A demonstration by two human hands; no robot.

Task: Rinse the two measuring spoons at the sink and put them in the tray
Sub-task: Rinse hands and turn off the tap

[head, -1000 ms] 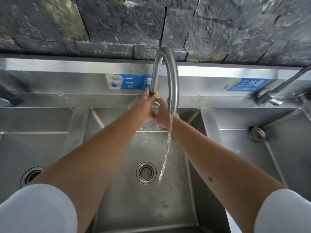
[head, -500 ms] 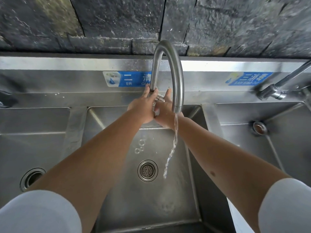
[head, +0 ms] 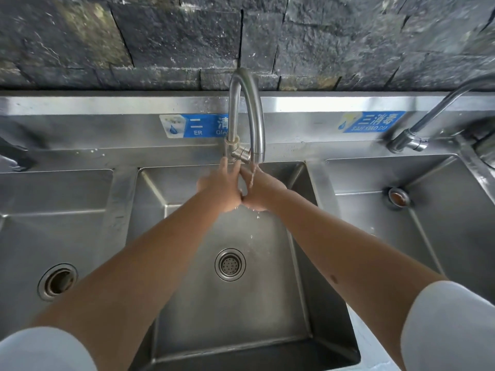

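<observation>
Rinsing under the faucet point(head: 250, 113) at frame centre, left hand point(head: 221, 187) and right hand point(head: 261, 192) press together; grip contents hidden, tray step apparently left.

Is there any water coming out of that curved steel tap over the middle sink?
Yes, a thin stream runs from the curved steel tap onto the right hand, beside the left hand.

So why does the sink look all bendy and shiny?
Head view: the wide lens bows the sink rim and the wall; glare streaks its steel ledge behind the tap; the falling water smears over the hands.
</observation>
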